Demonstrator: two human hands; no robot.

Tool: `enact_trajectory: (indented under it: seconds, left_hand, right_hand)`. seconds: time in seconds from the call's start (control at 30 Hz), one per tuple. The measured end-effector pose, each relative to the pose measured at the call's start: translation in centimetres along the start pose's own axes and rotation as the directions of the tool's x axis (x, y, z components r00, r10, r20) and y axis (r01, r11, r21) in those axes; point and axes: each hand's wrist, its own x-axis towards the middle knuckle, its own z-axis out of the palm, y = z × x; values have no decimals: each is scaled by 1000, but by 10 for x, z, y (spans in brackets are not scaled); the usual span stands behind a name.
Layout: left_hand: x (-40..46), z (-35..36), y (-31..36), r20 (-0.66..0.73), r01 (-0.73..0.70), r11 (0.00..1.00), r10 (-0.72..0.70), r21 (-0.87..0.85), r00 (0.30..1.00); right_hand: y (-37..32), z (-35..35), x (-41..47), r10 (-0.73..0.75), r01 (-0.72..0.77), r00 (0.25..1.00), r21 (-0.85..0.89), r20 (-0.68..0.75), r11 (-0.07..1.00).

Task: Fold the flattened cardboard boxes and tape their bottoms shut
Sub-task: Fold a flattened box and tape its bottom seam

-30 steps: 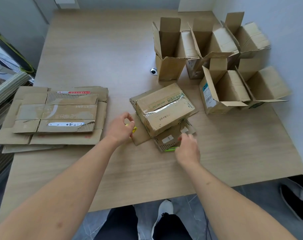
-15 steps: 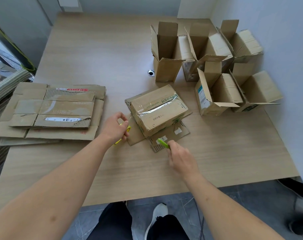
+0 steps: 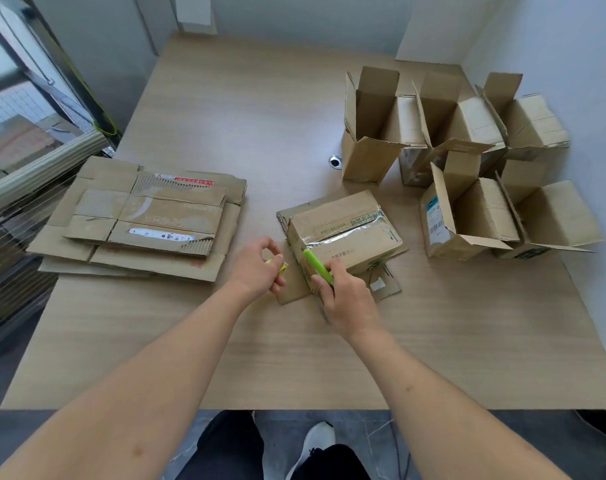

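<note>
The right hand (image 3: 350, 299) grips a green cutter (image 3: 317, 265) against the taped box (image 3: 343, 233); the left hand (image 3: 256, 268) pinches something yellow (image 3: 281, 267) (unclear what). Wooden desk (image 3: 225, 358), white walls.

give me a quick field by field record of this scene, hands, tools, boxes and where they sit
left hand: left hand pinches a small yellow object, too hidden to identify
right hand: right hand holds a green tool against the taped box
taped box: taped box lies bottom up at table centre, shiny tape along its seam
flat stack: flattened boxes piled to the left
done boxes: folded boxes standing open-topped at the right by the wall
table: wooden table
</note>
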Motion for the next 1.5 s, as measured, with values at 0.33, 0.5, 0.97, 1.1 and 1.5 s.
enact_trajectory:
  seconds: [0.33, 0.5, 0.97, 1.1, 1.5]
  left_hand:
    - [2, -4, -3, -6, 30, 999, -30, -32, 1000]
    - [-1, -4, -2, -22, 27, 999, -27, -26, 999]
    - [1, -10, 0, -14, 18, 999, -18, 36, 1000]
    - [-1, -12, 4, -56, -40, 993, 47, 111, 997]
    - [13, -20, 6, 24, -70, 983, 67, 169, 997]
  right_hand:
    - [-17, 8, 8, 106, -96, 993, -168, 51, 981]
    - [-27, 15, 11, 163, -139, 984, -264, 70, 954]
    - [-50, 26, 16, 174, -104, 980, -501, 94, 859]
    - [-42, 23, 22, 230, -137, 966, -521, 118, 842]
    - [15, 30, -2, 171, -11, 932, -446, 320, 895]
